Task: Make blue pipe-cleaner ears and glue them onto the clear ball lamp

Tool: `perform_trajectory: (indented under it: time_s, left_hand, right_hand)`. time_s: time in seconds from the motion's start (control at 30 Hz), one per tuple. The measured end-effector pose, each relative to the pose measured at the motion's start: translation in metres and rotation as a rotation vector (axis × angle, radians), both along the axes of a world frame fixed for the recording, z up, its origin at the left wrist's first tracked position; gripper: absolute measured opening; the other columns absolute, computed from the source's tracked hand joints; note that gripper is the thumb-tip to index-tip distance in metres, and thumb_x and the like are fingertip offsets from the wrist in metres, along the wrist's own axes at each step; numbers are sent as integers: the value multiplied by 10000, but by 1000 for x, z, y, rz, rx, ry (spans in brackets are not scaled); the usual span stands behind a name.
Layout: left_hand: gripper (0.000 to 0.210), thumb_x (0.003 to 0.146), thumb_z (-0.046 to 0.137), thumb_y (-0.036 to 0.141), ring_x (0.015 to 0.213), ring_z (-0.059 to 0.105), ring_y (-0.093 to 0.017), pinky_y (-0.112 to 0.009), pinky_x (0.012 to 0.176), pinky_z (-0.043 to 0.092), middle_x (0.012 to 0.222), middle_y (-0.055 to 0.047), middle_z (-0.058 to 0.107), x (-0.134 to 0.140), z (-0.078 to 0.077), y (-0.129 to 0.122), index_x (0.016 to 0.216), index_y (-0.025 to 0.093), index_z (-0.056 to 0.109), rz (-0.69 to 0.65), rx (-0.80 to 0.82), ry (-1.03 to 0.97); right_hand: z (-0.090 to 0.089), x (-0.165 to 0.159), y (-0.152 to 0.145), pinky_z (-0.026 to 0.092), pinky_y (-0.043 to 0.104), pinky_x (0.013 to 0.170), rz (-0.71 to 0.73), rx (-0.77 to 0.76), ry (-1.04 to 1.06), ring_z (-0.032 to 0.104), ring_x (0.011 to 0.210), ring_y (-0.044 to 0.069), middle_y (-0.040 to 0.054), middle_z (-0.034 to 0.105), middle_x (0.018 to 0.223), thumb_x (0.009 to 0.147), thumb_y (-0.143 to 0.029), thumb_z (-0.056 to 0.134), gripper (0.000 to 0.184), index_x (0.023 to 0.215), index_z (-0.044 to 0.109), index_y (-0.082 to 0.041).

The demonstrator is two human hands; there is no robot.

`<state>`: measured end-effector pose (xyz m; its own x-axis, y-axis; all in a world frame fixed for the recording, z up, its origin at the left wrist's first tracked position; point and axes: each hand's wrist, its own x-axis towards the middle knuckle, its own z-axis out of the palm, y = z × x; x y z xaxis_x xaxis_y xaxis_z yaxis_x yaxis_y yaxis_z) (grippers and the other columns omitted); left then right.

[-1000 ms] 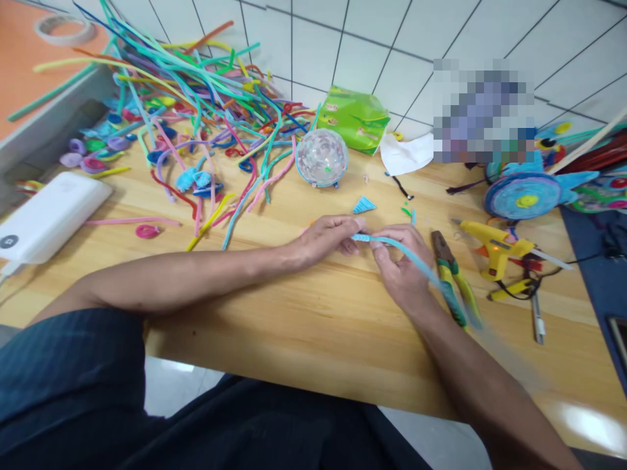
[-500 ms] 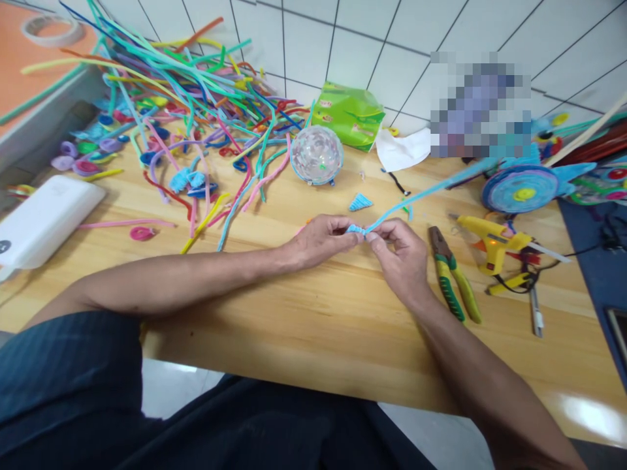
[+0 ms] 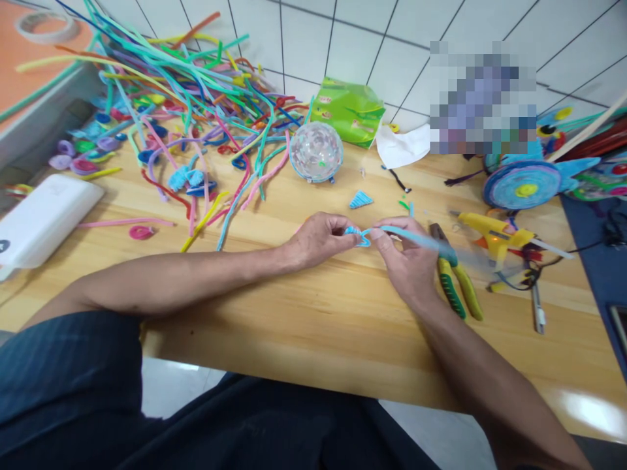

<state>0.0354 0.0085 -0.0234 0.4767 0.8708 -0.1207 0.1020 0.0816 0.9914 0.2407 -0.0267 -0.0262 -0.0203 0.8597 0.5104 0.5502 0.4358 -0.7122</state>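
My left hand (image 3: 321, 240) pinches the folded, zigzag end of a light-blue pipe cleaner (image 3: 363, 240) between thumb and fingertips. Just to the right, my right hand (image 3: 404, 254) is closed on the same pipe cleaner, near where it leaves the folds. Its long free end sweeps right over my right hand, smeared by motion. Beyond both hands, a small triangle of folded light-blue pipe cleaner (image 3: 361, 199) lies on the table. Pliers (image 3: 454, 277) with green and yellow handles lie beside my right wrist.
A heap of coloured pipe cleaners (image 3: 196, 98) fills the back left. A clear dome (image 3: 316, 152) and a green packet (image 3: 347, 112) stand behind my hands. To the right are a yellow glue gun (image 3: 497, 236), a cutter knife (image 3: 537, 310) and a blue coiled disc (image 3: 522, 186). A white power bank (image 3: 51, 219) lies left.
My right hand has moved slightly right, away from my left. The pipe cleaner's free end has swung from pointing up and right to lying lower across my right hand. A fresh bend shows between the hands.
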Motion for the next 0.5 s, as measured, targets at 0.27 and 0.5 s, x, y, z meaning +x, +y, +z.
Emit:
perform_trajectory:
  time_s: [0.27,0.5]
  left_hand:
    - [385,786,901,489,758,667,-130,-265,765,550,809,-40,762,0,-3,4,867,129,789,93,-107,-254]
    - [524,729,974,581,869,736,-147,-314,890,603,952,-52,818,3,-11,6,971,145,816,52,-234,-431]
  right_hand:
    - [0,-1,-2,659,485,881,101,370,-331,828,958,267,27,877,1065,991,-213,743,135,1069,767,-320]
    - [-8,4,3,661,486,895,123,484,-398,813,1021,272,33,873,1139,997,-154,732,239,1154,764,-331]
